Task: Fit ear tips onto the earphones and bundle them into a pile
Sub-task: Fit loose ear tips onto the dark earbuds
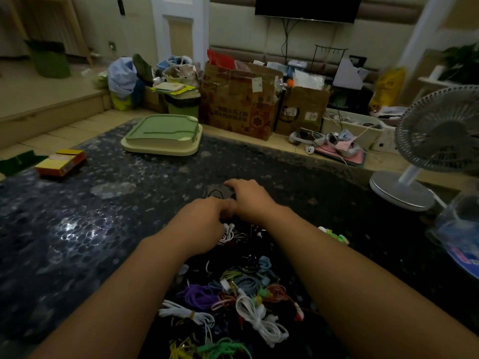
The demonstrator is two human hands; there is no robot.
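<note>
The dark, speckled glossy table is carrying everything, and the largest task thing on it is the heap of coiled earphone cables in purple, white, blue, orange, green and yellow, lying at the near edge between the two forearms. Just beyond it, a smaller bundle of white earphones is sitting partly under the left wrist, and farther still a thin black earphone cable is lying looped on the table just past the hands.

The left hand and the right hand are meeting over that black cable with fingers curled downward. Both seem to be closing on something small, but the fingertips are hidden and the frame is dim, so I cannot tell what either is holding, or whether it is holding anything.

These cables are probably feather-light, limp and quick to tangle, so lifting a coil by its banded middle should be keeping it together better than pulling a loose end. An ear tip would likely be soft, springy and easy to drop; pinching it by its rim while the other hand is steadying the hard earbud body looks the safest hold.
</note>
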